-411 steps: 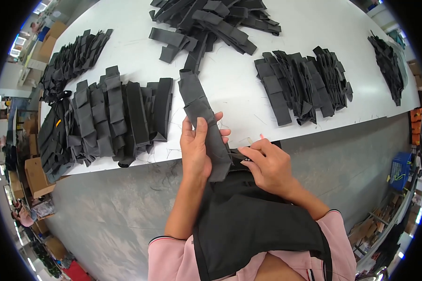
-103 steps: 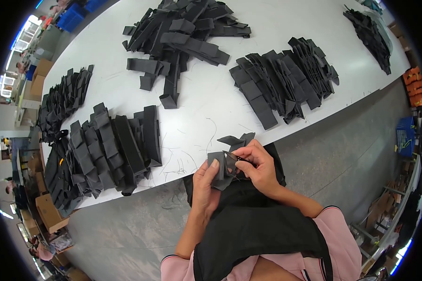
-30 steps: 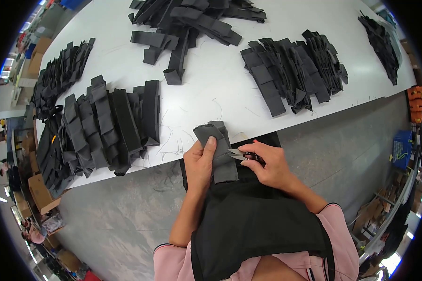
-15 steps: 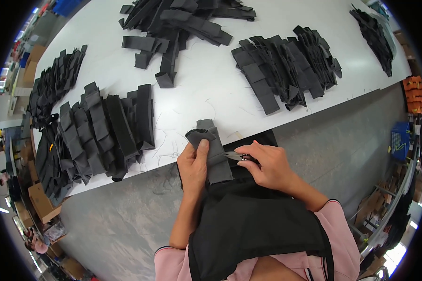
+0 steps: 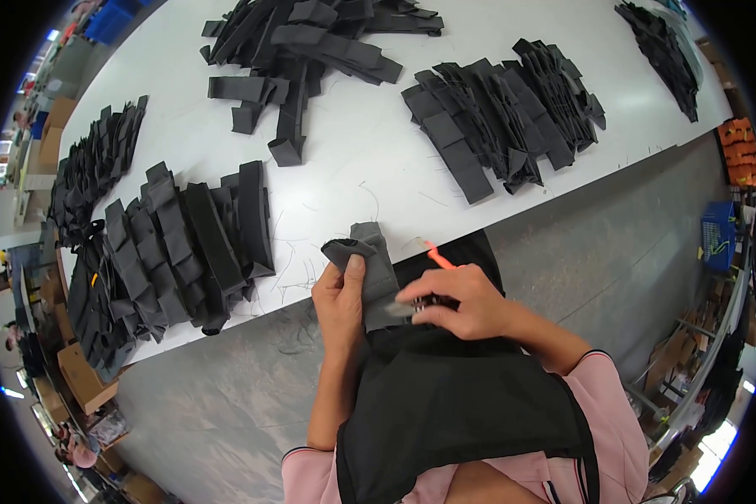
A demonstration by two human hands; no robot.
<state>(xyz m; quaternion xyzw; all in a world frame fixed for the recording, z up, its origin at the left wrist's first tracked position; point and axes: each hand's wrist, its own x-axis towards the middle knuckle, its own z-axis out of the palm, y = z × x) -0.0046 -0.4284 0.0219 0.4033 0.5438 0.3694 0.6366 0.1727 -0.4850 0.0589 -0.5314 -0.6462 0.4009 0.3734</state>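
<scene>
Head view: left hand [image 5: 338, 304], fingers pinching a folded dark strip [image 5: 380, 273] over the near edge of the table [image 5: 336, 181]; right hand [image 5: 470, 307], fingers around black-handled snips [image 5: 401, 310], just off that edge; a loose pile [image 5: 323, 42] lies farther across it.

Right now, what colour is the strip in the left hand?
Dark grey; the strip shows best in the head view.

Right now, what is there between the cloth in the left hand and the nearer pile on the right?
In the head view, white table with a few loose threads shows between cloth and pile.
</scene>
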